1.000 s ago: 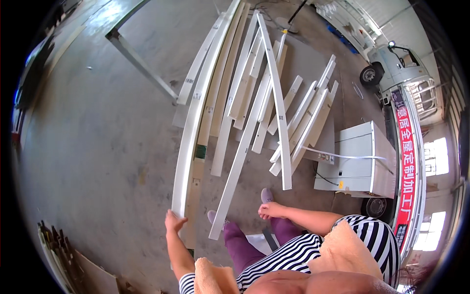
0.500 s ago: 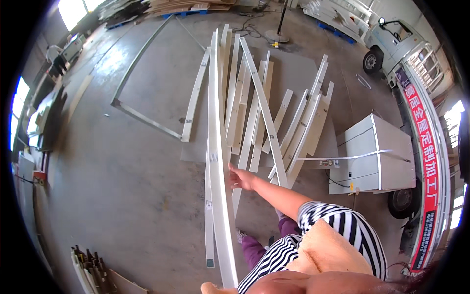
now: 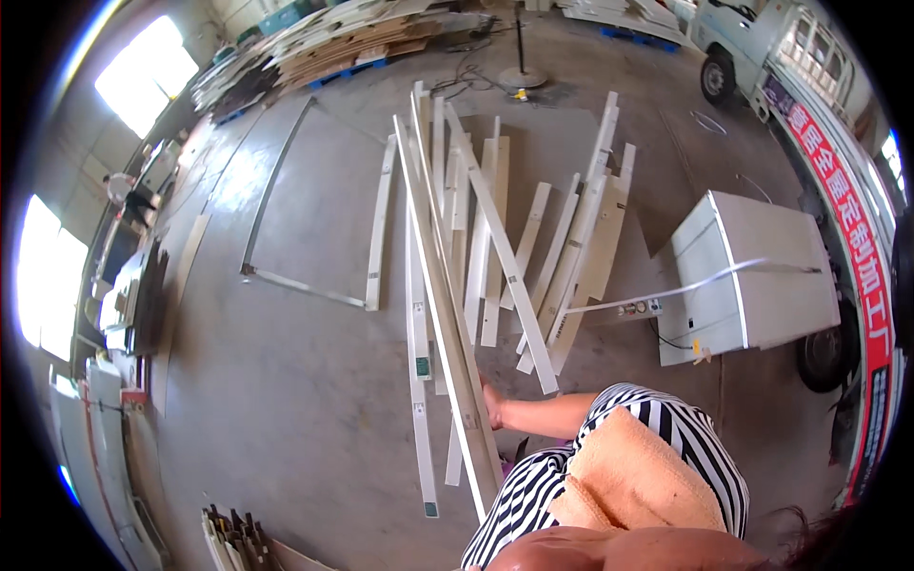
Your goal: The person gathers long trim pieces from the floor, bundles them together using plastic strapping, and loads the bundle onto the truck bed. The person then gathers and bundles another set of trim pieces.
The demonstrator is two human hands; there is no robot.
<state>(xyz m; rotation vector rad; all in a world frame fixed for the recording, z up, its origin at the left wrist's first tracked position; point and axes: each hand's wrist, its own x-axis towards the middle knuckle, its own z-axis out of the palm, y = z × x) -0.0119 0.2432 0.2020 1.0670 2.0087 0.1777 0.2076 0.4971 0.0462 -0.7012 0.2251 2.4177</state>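
Observation:
A long white strip (image 3: 447, 314), shaped like a channel or narrow board, runs from the floor pile toward my body, its near end raised beside my striped top. At its right edge is my right hand (image 3: 492, 403), closed against it, with most fingers hidden behind the strip. My left hand is out of sight. Beneath and left of the long strip lie narrower white strips (image 3: 424, 447) with small labels. Several more white and cream strips (image 3: 505, 233) are spread ahead and to the right, one crossing diagonally over others. An orange cloth (image 3: 643, 471) hangs over my front.
A white cabinet-like box (image 3: 762, 276) stands at right beside a truck (image 3: 838, 190) with a red banner. A metal frame (image 3: 271, 200) lies far left. Stacked boards (image 3: 362, 43) are at the back. Upright offcuts (image 3: 238, 538) stand near left. Another person (image 3: 129, 195) is far left.
My right hand, apart and spread before, has come back toward me against the long strip. The strip's near end has shifted right. My view has swung a little left.

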